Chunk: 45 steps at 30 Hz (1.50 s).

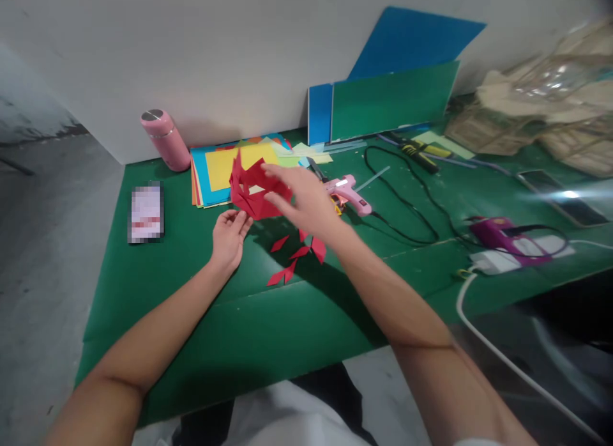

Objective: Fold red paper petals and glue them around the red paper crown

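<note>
A red folded-paper piece (261,206), ring-like with pointed parts, is held up over the green table. My left hand (228,238) pinches its lower left edge between thumb and fingers. Fingers apart, my right hand (304,197) reaches over the piece's right side; whether the fingertips touch the paper I cannot make out. Below the hands lie several small red paper diamonds (300,252). Just right of my right hand, a pink hot glue gun (352,193) rests on the table, its front partly hidden.
Coloured paper sheets (215,168) and a pink bottle (166,141) stand at the back left, a blurred-out flat object (146,213) at the left. Blue and green boards (393,101) lean on the wall. A black cord (412,232), a power strip (502,257) and a phone (562,197) lie right.
</note>
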Available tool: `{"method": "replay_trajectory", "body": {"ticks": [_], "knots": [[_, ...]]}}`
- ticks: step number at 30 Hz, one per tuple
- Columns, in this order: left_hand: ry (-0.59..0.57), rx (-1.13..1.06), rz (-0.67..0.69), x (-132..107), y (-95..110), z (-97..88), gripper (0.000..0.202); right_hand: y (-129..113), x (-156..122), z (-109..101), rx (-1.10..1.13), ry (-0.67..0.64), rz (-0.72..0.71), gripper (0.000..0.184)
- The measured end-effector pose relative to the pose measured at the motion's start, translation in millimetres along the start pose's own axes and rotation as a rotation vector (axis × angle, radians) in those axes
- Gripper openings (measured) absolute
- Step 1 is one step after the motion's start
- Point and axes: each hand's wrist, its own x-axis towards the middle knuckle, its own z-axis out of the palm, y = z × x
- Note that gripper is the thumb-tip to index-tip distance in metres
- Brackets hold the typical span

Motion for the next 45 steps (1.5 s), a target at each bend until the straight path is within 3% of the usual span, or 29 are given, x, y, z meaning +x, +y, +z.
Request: {"method": "replay_trajectory", "body": {"ticks": [4,8,14,22,25,28,32,34,36,40,45], "knots": [[0.015,0.071,0.049,-3,0,0.2,0.023,52,-27,-34,-0.174,0.245,0.379,0.031],[0.034,0.079,0.062,-12,0,2.0,0.025,100,-68,-46,-0.296,0.244,0.609,0.034],[0.048,0.022,0.026,-23,0,5.7,0.023,107,-84,-41,-0.37,0.031,0.632,0.035],[0.102,0.032,0.008,-34,-3,7.7,0.023,123,-88,-37,-0.359,0.014,0.617,0.044],[-0.046,0.145,0.015,-50,-7,5.0,0.033,126,-89,-34,-0.327,0.045,0.643,0.049],[-0.401,0.377,0.18,-60,-7,2.6,0.048,120,-87,-35,-0.311,0.096,0.676,0.05],[-0.79,0.809,0.453,-59,-3,2.8,0.02,107,-84,-39,-0.292,0.187,0.681,0.047],[-0.918,0.937,0.502,-55,-4,4.6,0.024,103,-82,-41,-0.264,0.234,0.666,0.047],[-0.987,1.02,0.535,-52,-9,7.9,0.03,103,-80,-41,-0.227,0.272,0.644,0.048],[-1.013,1.119,0.631,-47,-23,16.7,0.035,111,-78,-36,-0.153,0.331,0.622,0.049],[-0.918,1.248,0.639,-42,-38,25.7,0.031,117,-76,-29,-0.156,0.384,0.603,0.053]]}}
